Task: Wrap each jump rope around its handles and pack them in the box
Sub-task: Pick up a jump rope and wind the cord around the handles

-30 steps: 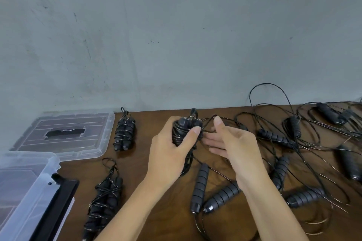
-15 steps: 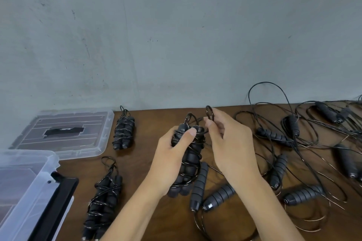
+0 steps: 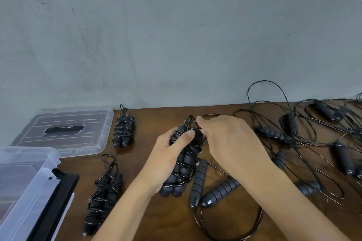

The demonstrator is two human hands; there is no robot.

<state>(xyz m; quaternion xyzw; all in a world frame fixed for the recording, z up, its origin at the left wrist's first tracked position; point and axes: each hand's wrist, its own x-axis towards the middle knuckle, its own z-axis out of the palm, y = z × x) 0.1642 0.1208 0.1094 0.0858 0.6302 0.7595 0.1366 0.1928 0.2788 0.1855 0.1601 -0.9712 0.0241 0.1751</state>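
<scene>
My left hand point(image 3: 166, 159) grips a pair of black foam handles with rope wound round them, the wrapped jump rope point(image 3: 181, 172), upright above the brown table point(image 3: 156, 211). My right hand point(image 3: 229, 143) pinches the rope's end loop point(image 3: 191, 120) at the top of the bundle. Two finished bundles lie to the left, one at the back point(image 3: 123, 128) and one nearer point(image 3: 104, 195). The clear plastic box point(image 3: 29, 188) stands at the front left.
The box's clear lid point(image 3: 64, 130) lies flat at the back left. Two loose handles point(image 3: 197, 181) lie just under my hands. Several unwrapped ropes with handles point(image 3: 293, 133) sprawl tangled across the right half of the table. A grey wall backs the table.
My right hand has closed in from beside the bundle to its top and taken the end loop. The left hand has tilted the bundle more upright and lowered it slightly.
</scene>
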